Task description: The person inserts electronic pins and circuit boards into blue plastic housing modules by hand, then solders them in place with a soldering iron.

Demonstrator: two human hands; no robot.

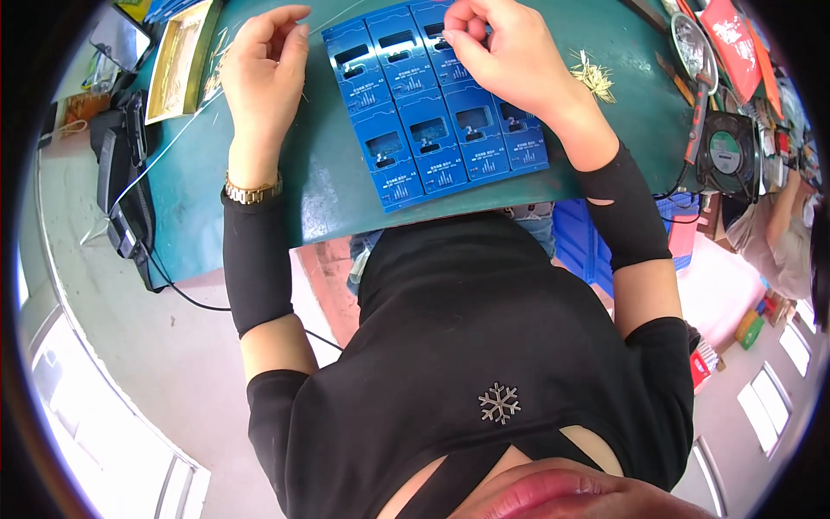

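A blue panel of several joined circuit boards (437, 108) lies on a green worktable (328, 190) in front of me. My right hand (501, 56) rests on the panel's far right boards, fingers curled and pinched over one of them. My left hand (264, 65) hovers just left of the panel, fingers bent, thumb and forefinger pinching what looks like a thin wire or pin. A gold watch sits on my left wrist. Both forearms wear black sleeves.
A pile of small gold pins (595, 76) lies right of my right hand. A soldering iron (696, 104) and a small fan (728, 151) sit at the right. A yellow tray (177, 56) and a black device (121, 173) with cables are at the left. Another person (782, 233) sits far right.
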